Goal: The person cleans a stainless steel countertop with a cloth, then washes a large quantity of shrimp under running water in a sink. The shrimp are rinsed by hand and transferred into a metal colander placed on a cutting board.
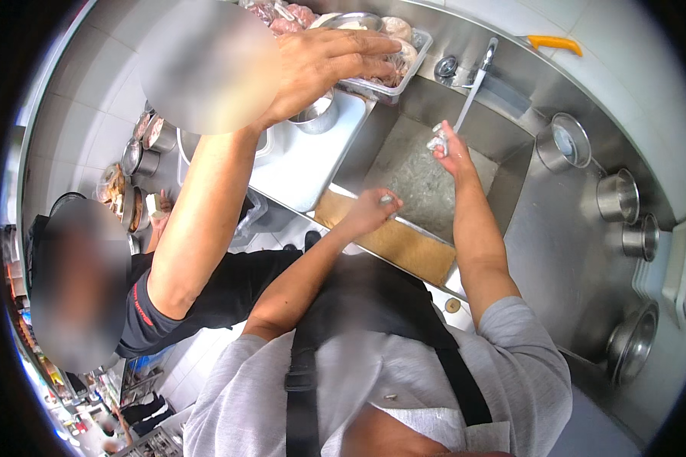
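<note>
My right hand [456, 154] is over the steel sink [506, 197], at the lower end of the water stream [470, 100] running from the tap [491, 51]. Its curled fingers hold a small whitish thing [436, 146], too wet and bright to name. My left hand [371, 211] is above the sink's near edge, its fingers curled around a small greyish thing [386, 199], mostly hidden. Shallow, rippling water lies on the sink floor. Below my left hand, a brown mat or board [411, 248] lies along the sink's front rim.
Beside me, a co-worker's raised arm [206, 211] and hand [337, 57] cross over the white cutting board [303, 177]. A clear tub [409, 85] of bagged food stands behind it. Steel pots [617, 197] line the right drainboard. An orange handle [557, 44] juts out behind the tap.
</note>
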The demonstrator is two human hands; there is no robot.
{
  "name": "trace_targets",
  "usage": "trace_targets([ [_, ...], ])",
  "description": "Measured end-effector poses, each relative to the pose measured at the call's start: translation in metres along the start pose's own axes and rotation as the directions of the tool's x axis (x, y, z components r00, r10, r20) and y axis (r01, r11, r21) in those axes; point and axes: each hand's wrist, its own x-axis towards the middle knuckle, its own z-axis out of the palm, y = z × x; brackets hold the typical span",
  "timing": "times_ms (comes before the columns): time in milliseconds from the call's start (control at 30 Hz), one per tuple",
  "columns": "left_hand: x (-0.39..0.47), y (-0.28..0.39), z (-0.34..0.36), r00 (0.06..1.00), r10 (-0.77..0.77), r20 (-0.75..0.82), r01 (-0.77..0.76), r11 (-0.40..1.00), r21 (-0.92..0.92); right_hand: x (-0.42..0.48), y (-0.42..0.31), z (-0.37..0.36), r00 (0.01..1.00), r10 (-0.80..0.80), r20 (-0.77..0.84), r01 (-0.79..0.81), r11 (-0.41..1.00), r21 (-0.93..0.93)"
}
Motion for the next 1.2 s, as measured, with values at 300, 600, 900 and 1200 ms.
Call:
trace_targets([
  [300, -0.048, 0.019, 0.005, 0.997, 0.078, 0.03, -0.07, 0.976, -0.208, -0.066, -0.009, -0.009, 0.958, -0.249, -0.139, 0.19, 0.922, -0.338],
  [600, -0.046, -0.003, 0.054, 0.982, 0.182, -0.048, -0.18, 0.835, -0.52, -0.197, -0.011, -0.021, 0.955, -0.246, -0.164, 0.167, 0.907, -0.387],
  [900, -0.033, 0.063, 0.122, 0.995, 0.068, 0.067, -0.002, 0.718, -0.696, -0.27, -0.024, 0.0, 0.931, -0.364, -0.03, 0.303, 0.817, -0.49],
  [1200, 0.02, 0.075, 0.155, 0.993, 0.088, 0.082, 0.026, 0.507, -0.861, -0.276, -0.056, -0.015, 0.94, -0.287, 0.187, 0.339, 0.858, -0.385],
])
